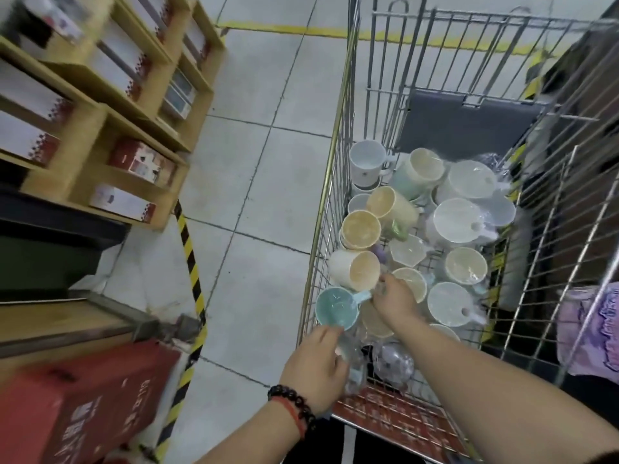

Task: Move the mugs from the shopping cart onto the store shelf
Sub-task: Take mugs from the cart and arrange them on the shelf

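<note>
Right hand (395, 298) grip on teal mug (336, 308), wire cart (335, 182), tiled floor (264, 182)

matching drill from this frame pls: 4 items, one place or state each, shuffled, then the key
Items
1. teal mug
2. white mug
3. red box
4. boxed goods

Place or state
A. on the floor below the shelf, left of the cart
B. on the wooden shelf
C. in the cart's far left corner, opening up
D. at the cart's left wall, handle held by the right hand, with the left hand just below

Pairs: 1-D, 2-C, 3-A, 4-B
</note>
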`<state>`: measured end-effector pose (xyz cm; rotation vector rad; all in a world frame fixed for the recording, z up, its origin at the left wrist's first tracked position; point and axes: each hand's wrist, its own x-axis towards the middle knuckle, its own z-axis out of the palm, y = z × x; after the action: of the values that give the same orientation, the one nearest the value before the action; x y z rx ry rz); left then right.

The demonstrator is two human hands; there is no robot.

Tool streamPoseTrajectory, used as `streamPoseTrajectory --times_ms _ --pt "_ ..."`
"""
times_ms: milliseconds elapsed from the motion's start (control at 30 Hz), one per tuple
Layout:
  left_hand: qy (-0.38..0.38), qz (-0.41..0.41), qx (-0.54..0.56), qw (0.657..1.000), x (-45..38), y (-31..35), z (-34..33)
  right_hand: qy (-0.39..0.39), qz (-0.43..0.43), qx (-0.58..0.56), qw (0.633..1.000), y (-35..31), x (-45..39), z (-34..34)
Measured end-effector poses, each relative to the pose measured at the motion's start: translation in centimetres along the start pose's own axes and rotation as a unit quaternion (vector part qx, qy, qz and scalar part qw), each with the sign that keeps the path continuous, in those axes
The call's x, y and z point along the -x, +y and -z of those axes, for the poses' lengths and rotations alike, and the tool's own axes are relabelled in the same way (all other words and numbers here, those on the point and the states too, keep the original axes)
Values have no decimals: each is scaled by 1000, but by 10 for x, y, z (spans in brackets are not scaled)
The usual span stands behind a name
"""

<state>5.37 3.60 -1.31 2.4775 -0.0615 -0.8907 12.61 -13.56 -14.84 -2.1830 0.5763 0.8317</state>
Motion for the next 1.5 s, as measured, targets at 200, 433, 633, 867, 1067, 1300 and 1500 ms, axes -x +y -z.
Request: streamPoseTrajectory --times_ms 200,433,633,867,1067,1300,1500 --pt "-29 -4 9 1000 -1 2 -4 7 -2 -49 999 7 -5 -5" --pt "-44 74 107 990 -16 30 -22 166 -2 -143 976 17 46 9" --pt "-81 126 266 952 -40 72 -49 204 -109 -179 956 44 96 14" --pt "-129 137 291 938 -50 71 -75 146 -135 -241 950 51 116 3" --pt "-82 167 293 938 -62 61 -91 42 -135 -330 933 47 121 3" --pt "-44 176 223 958 -68 45 -101 133 -52 -180 973 50 134 29" --pt "-47 107 164 980 -37 39 -94 124 151 19 980 9 87 65"
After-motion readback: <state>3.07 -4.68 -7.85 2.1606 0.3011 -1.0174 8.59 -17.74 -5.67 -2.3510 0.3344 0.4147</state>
